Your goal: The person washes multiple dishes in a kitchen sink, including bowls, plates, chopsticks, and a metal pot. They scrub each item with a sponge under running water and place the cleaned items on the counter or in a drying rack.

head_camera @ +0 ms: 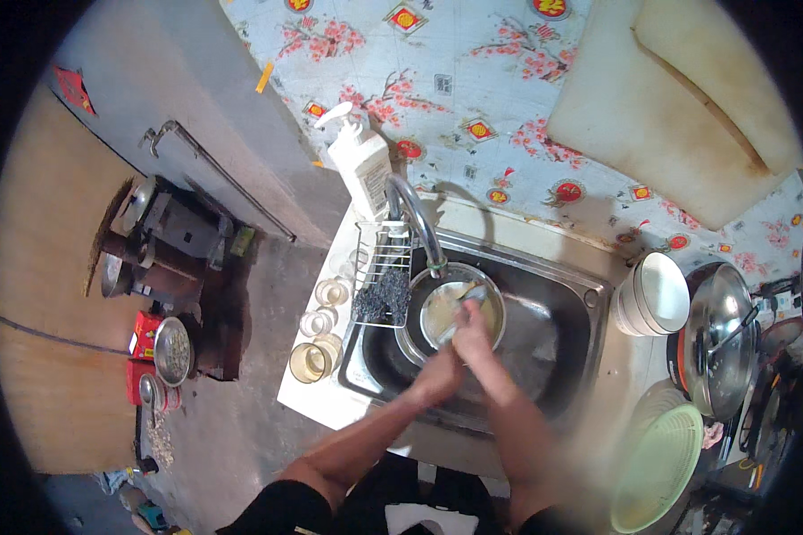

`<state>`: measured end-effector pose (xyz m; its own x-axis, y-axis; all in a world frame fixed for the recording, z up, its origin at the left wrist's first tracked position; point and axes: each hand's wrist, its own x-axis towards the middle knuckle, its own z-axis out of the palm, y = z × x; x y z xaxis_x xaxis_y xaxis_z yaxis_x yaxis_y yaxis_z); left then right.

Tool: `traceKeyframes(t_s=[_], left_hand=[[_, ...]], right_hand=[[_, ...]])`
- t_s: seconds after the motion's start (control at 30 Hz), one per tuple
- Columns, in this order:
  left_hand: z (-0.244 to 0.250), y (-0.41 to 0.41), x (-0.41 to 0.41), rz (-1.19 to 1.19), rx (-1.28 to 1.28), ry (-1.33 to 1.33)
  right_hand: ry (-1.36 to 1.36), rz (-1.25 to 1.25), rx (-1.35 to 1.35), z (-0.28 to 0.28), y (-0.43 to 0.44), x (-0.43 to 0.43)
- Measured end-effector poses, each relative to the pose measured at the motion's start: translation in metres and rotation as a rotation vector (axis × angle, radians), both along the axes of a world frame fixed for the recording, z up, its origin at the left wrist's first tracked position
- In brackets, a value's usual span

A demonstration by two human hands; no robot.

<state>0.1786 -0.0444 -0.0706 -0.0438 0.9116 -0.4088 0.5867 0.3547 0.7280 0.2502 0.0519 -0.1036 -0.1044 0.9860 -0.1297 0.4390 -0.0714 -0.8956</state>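
Observation:
Both hands are over a round metal basin [503,313] in the left half of a steel sink [542,348]. The basin holds cloudy, pale liquid. My right hand [474,334] closes around a shiny, spoon-like utensil [476,292]; its outline is blurred. Just below and to its left, my left hand [438,376] is curled close to the right hand, near the basin's front rim. Whether it grips anything is hidden. A curved chrome faucet [418,217] has its spout above the basin's far edge.
A wire rack [383,251] holds a dark scouring pad [381,297]. Glass cups [311,362] line the left counter below a white pump bottle [361,167]. At right are stacked bowls [652,294], a metal wok [719,341] and a green plastic basket [659,468].

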Motion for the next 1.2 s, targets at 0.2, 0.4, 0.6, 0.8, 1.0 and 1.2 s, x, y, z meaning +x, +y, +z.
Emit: traceKeyframes(t_s=[0.2,0.4,0.6,0.8,1.0,1.2], left_hand=[[0.01,0.013,-0.025,-0.009,-0.023,0.027],[0.067,-0.027,0.006,-0.038,-0.194,-0.383],[0.026,0.008,-0.001,0.255,-0.282,-0.97],[0.026,-0.02,0.027,-0.059,0.042,-0.283],[0.02,-0.018,0.023,-0.058,-0.201,-0.101],[0.042,-0.004,0.036,0.176,-0.099,-0.183]], right_hand=[[-0.122,0.168,-0.111,0.046,-0.028,-0.022],[0.139,-0.263,-0.188,-0.037,0.071,0.076],[0.541,0.035,-0.34,0.031,-0.026,0.064],[0.13,-0.122,-0.153,0.008,0.009,0.044],[0.022,-0.146,-0.01,-0.001,0.013,0.041],[0.508,-0.107,-0.255,0.033,0.02,0.097]])
